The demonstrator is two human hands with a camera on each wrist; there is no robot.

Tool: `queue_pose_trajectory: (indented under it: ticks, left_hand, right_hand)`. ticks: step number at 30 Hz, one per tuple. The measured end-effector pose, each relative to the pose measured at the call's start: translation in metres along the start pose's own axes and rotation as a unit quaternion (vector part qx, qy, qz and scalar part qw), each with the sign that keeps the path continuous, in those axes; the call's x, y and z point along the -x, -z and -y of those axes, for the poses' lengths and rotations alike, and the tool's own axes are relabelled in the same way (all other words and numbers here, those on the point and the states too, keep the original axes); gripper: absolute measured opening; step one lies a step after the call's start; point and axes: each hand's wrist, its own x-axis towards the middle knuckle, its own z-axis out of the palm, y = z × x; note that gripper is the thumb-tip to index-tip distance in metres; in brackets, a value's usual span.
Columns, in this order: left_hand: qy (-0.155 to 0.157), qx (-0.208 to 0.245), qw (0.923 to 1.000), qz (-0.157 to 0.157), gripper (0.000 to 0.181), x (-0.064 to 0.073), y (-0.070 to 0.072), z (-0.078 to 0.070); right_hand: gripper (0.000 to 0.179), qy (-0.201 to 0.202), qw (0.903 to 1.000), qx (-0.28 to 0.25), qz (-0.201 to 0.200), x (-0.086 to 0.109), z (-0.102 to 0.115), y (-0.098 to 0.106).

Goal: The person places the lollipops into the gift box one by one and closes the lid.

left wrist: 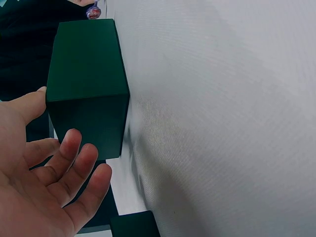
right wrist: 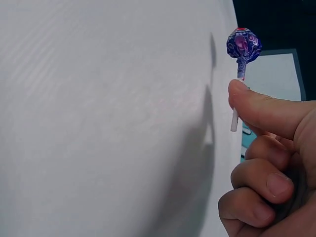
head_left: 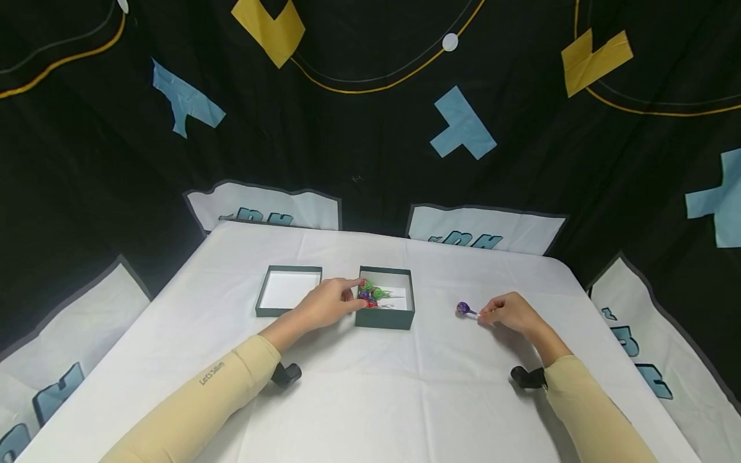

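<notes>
My right hand (head_left: pixel 509 312) pinches a purple-wrapped lollipop (right wrist: pixel 244 45) by its white stick, between thumb and forefinger, above the white table. The lollipop's head points left, toward a dark green open box (head_left: pixel 384 319). Inside that box, several lollipops (head_left: pixel 377 293) in green, purple and red wrappers lie at its left side, sticks pointing right. At the box's left rim is my left hand (head_left: pixel 331 301), thumb and forefinger spread apart with their tips at the edge. Its other fingers are loosely bent beside the box's outer wall in the left wrist view.
A shallow dark green lid (head_left: pixel 260 297) with a white inside lies left of the box. The table is covered by a white cloth (head_left: pixel 370 399). A black curtain (head_left: pixel 370 148) with blue and yellow shapes hangs behind.
</notes>
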Motion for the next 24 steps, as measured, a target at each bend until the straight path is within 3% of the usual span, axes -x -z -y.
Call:
queue_pose_trajectory:
  ticks: [9,24]
  left_hand:
    - [-0.002,0.000,1.0000,0.004,0.062,0.001,0.000,-0.001]
    - [-0.002,0.002,1.0000,0.005,0.062,0.001,0.001,-0.002]
  right_hand:
    - [0.016,0.016,0.9998,-0.007,0.010,-0.008,0.020,0.002]
    - [0.010,0.046,0.9981,-0.011,0.039,-0.016,0.072,0.001]
